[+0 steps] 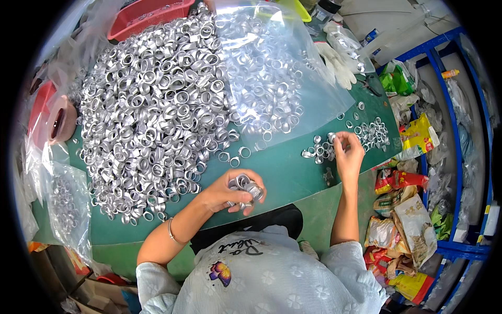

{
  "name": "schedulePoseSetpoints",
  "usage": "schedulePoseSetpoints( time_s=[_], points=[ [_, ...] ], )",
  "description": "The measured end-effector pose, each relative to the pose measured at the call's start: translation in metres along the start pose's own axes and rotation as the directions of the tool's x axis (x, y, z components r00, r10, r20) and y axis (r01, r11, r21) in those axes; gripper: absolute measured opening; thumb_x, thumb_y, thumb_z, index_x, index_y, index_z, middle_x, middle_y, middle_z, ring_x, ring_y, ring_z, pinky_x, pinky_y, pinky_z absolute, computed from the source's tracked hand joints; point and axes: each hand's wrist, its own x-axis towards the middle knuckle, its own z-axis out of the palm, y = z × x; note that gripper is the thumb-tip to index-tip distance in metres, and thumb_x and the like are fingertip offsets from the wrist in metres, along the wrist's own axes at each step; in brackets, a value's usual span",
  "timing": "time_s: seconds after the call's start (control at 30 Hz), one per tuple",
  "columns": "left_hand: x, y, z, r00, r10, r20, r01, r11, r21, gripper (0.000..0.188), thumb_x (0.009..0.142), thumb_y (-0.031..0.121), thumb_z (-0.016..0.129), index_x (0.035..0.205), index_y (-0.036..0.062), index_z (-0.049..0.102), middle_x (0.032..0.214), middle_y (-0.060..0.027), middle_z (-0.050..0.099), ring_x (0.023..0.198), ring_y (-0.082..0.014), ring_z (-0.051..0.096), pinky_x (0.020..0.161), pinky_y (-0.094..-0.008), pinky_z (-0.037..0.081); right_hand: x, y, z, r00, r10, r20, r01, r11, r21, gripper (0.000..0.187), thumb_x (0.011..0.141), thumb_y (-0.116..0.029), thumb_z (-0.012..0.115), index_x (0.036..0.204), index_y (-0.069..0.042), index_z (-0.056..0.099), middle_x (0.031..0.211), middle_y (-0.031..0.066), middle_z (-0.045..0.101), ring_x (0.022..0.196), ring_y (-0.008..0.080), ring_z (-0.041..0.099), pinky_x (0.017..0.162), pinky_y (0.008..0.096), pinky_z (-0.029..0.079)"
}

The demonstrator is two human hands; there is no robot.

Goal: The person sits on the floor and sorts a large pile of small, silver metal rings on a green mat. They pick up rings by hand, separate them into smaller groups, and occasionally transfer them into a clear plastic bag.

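Several silver metal rings [242,183] lie bunched in my left hand [225,194], fingers curled round them, above the table's near edge. My right hand [349,149] pinches a single metal ring [331,137] between thumb and fingertips, over a small cluster of rings [320,149] on the right of the table. Just beyond that hand lies another loose group of rings [374,133]. A great heap of the same rings [151,115] covers the table's left half. A clear plastic sheet [319,107] lies over more rings at the far middle.
The green table [282,172] has a red basket [151,18] at the back and a pink container [61,119] at left. White gloves [337,65] and pliers [370,86] lie far right. Beyond the right edge stand blue shelving [449,131] and colourful bags [418,136].
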Motion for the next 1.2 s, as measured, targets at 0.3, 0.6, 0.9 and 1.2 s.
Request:
schedulePoseSetpoints(
  time_s=[0.3,0.6,0.9,1.2],
  points=[
    [0.002,0.002,0.005,0.997,0.062,-0.053,-0.055,0.992,0.118,0.033,0.077,0.021,0.07,0.102,0.0058,0.056,0.085,-0.0118,0.058,0.055,-0.0159,0.058,0.033,-0.0178,0.034,-0.007,-0.011,-0.005,0.98,-0.155,0.125,0.157,0.988,-0.005,0.011,0.076,-0.003,0.061,0.087,-0.001,0.063,0.082,0.0104,0.056,0.073,0.0229,0.053,0.064,0.0326,0.043],
    [-0.022,-0.048,0.056,0.916,0.283,-0.285,-0.346,0.916,-0.203,0.036,0.08,0.028,0.066,0.108,0.0104,0.05,0.093,-0.013,0.053,0.061,-0.0167,0.055,0.038,-0.0192,0.038,-0.038,-0.093,0.073,0.838,-0.446,0.316,0.418,0.895,0.156,0.038,0.076,-0.007,0.065,0.112,-0.003,0.054,0.105,0.0156,0.053,0.09,0.0322,0.052,0.078,0.0383,0.044],
    [-0.031,-0.069,0.046,0.859,0.377,-0.345,-0.468,0.853,-0.233,0.034,0.084,0.023,0.061,0.113,0.0102,0.048,0.104,-0.0156,0.054,0.072,-0.0212,0.061,0.037,-0.0182,0.037,-0.046,-0.099,0.092,0.802,-0.535,0.267,0.504,0.845,0.179,0.031,0.076,-0.01,0.065,0.105,-0.004,0.056,0.105,0.0153,0.054,0.099,0.034,0.05,0.086,0.0395,0.041],
    [-0.034,-0.041,0.044,0.813,0.246,-0.528,-0.258,0.965,0.053,0.03,0.084,0.016,0.062,0.109,0.0034,0.051,0.093,-0.0112,0.06,0.067,-0.0162,0.063,0.036,-0.0174,0.037,-0.016,-0.042,0.042,0.954,-0.293,0.06,0.299,0.939,-0.17,0.023,0.074,-0.008,0.065,0.094,-0.001,0.057,0.096,0.0148,0.055,0.088,0.033,0.051,0.077,0.041,0.039]
  ],
)
